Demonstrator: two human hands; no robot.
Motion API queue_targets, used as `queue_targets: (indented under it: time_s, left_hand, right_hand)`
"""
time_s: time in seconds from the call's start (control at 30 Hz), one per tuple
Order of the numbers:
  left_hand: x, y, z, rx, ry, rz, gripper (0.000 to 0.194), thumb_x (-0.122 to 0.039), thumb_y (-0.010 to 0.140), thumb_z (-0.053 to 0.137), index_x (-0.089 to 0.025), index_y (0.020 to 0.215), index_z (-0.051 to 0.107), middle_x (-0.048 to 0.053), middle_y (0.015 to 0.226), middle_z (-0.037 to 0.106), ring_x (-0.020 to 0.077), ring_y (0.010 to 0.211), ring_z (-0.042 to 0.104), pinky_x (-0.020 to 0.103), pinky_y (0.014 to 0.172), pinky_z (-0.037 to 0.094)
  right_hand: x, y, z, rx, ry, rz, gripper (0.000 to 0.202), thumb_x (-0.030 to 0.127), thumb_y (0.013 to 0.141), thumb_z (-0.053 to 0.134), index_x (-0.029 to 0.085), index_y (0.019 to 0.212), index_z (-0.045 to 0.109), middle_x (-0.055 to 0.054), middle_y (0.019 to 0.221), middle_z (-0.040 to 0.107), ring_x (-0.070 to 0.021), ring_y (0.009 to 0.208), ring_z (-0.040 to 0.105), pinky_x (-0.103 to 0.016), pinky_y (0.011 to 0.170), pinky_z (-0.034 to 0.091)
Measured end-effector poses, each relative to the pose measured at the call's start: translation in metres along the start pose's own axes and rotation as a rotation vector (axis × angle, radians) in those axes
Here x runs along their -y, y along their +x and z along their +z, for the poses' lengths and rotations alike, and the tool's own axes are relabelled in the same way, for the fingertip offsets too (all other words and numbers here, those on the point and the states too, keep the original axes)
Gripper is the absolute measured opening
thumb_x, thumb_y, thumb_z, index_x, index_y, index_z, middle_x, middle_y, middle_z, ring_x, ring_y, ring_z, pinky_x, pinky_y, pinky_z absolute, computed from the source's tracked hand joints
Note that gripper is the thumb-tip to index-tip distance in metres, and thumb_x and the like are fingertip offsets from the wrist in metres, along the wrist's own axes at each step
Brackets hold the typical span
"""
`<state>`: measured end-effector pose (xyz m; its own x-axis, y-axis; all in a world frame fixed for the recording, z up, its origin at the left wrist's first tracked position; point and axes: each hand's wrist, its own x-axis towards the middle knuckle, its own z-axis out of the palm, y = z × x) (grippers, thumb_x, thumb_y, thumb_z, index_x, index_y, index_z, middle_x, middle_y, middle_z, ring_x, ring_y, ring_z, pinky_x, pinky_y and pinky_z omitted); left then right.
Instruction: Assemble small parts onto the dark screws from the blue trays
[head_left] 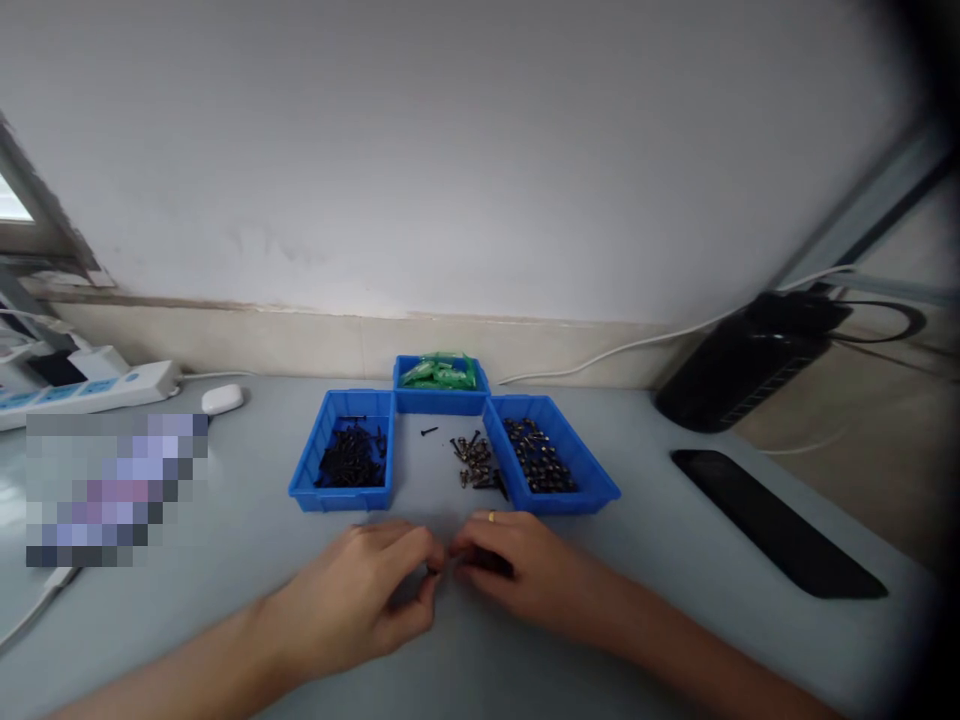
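My left hand (375,590) is closed in a pinch in front of the left blue bin (304,480), with something small and dark at its fingertips that I cannot make out. Close beside it, my right hand (517,565) has its fingertips pressed together, and what they hold is hidden. Black screws (351,458) fill the left bin. Metal fasteners (538,455) lie in the right blue bin (600,490). A loose pile of small screws and metal pieces (474,460) sits between the bins, and a single black screw (429,431) lies further back.
At the back, a blue bin (441,402) holds green packets (442,373). To the left are a power strip (97,390), a white case (223,400) and a blurred-out object (124,490). A black bottle (739,365) and a flat black object (776,520) lie at the right.
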<state>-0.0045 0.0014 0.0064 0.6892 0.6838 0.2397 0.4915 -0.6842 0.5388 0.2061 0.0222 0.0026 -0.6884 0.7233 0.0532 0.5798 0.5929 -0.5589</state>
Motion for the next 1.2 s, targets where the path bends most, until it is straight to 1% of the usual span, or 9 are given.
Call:
queue_targets:
  time_s: [0.1, 0.23, 0.37, 0.5, 0.67, 0.8, 0.93, 1.03, 1.2]
  left_hand:
    - [0.0, 0.001, 0.0, 0.02, 0.055, 0.025, 0.007, -0.015, 0.086, 0.047, -0.017, 0.087, 0.054, 0.002, 0.079, 0.059, 0.014, 0.071, 0.057, 0.024, 0.064, 0.044]
    - [0.002, 0.003, 0.0, 0.035, 0.098, 0.052, 0.01, -0.017, 0.09, 0.045, -0.017, 0.09, 0.056, 0.002, 0.08, 0.059, 0.0145, 0.074, 0.056, 0.025, 0.065, 0.043]
    - [0.005, 0.003, 0.001, 0.049, 0.133, 0.056, 0.009, -0.018, 0.089, 0.048, -0.018, 0.092, 0.056, 0.001, 0.082, 0.06, 0.0149, 0.074, 0.057, 0.025, 0.065, 0.042]
    - [0.006, 0.003, 0.001, 0.048, 0.155, 0.051, 0.009, -0.018, 0.089, 0.048, -0.018, 0.091, 0.056, 0.001, 0.081, 0.06, 0.0153, 0.073, 0.057, 0.025, 0.064, 0.042]
    - [0.009, 0.003, 0.003, 0.033, 0.151, 0.026, 0.01, -0.022, 0.091, 0.048, -0.018, 0.09, 0.056, 0.001, 0.082, 0.059, 0.0154, 0.073, 0.057, 0.026, 0.065, 0.043]
    - [0.012, 0.002, 0.003, -0.004, 0.14, 0.001, 0.01, -0.024, 0.091, 0.049, -0.018, 0.091, 0.056, 0.001, 0.081, 0.059, 0.0158, 0.075, 0.057, 0.026, 0.065, 0.043]
    - [0.013, 0.0, 0.004, -0.041, 0.104, -0.008, 0.009, -0.024, 0.09, 0.051, -0.017, 0.088, 0.057, 0.001, 0.078, 0.059, 0.015, 0.073, 0.056, 0.024, 0.062, 0.043]
    - [0.013, 0.0, 0.006, -0.05, 0.08, 0.016, 0.008, -0.024, 0.089, 0.052, -0.018, 0.088, 0.057, 0.001, 0.079, 0.059, 0.015, 0.074, 0.056, 0.025, 0.064, 0.044]
    - [0.012, 0.002, 0.006, -0.06, 0.095, 0.007, 0.009, -0.024, 0.09, 0.051, -0.018, 0.091, 0.057, 0.001, 0.082, 0.06, 0.0156, 0.077, 0.057, 0.026, 0.067, 0.045]
  right_hand:
    - [-0.001, 0.0, -0.001, -0.064, 0.0, 0.017, 0.016, 0.008, 0.078, 0.052, 0.017, 0.089, 0.06, -0.003, 0.085, 0.06, -0.0155, 0.081, 0.055, -0.027, 0.075, 0.043]
    - [-0.001, -0.002, 0.0, -0.213, 0.045, 0.031, 0.043, -0.011, 0.065, 0.037, 0.017, 0.089, 0.06, -0.004, 0.094, 0.053, -0.0146, 0.09, 0.053, -0.028, 0.082, 0.042]
    - [-0.002, -0.003, 0.005, -0.262, 0.04, 0.006, 0.051, -0.014, 0.06, 0.032, 0.017, 0.091, 0.059, -0.006, 0.098, 0.05, -0.0154, 0.093, 0.052, -0.03, 0.084, 0.043]
    - [-0.004, -0.003, 0.009, -0.287, 0.009, -0.047, 0.057, -0.013, 0.058, 0.031, 0.018, 0.098, 0.058, -0.008, 0.109, 0.049, -0.0173, 0.106, 0.049, -0.034, 0.092, 0.04]
    - [-0.004, -0.002, 0.008, -0.208, 0.065, -0.091, 0.051, -0.011, 0.06, 0.036, 0.019, 0.094, 0.058, -0.005, 0.107, 0.055, -0.0164, 0.102, 0.052, -0.031, 0.09, 0.041]
    - [0.002, -0.003, 0.004, -0.093, 0.08, -0.084, 0.028, -0.001, 0.072, 0.047, 0.017, 0.091, 0.058, -0.002, 0.084, 0.06, -0.014, 0.079, 0.056, -0.025, 0.074, 0.044]
    - [0.008, -0.004, 0.001, -0.053, 0.085, -0.079, 0.008, 0.016, 0.084, 0.052, 0.016, 0.089, 0.058, -0.002, 0.082, 0.06, -0.0126, 0.076, 0.056, -0.022, 0.07, 0.041]
    - [0.007, -0.003, 0.002, 0.0, 0.062, -0.066, 0.015, 0.027, 0.09, 0.048, 0.016, 0.086, 0.058, -0.001, 0.078, 0.061, -0.0125, 0.073, 0.056, -0.022, 0.066, 0.04]
    - [0.005, -0.003, 0.004, 0.027, 0.003, -0.078, 0.019, 0.025, 0.093, 0.043, 0.016, 0.086, 0.059, -0.002, 0.079, 0.062, -0.0131, 0.072, 0.057, -0.022, 0.065, 0.039]
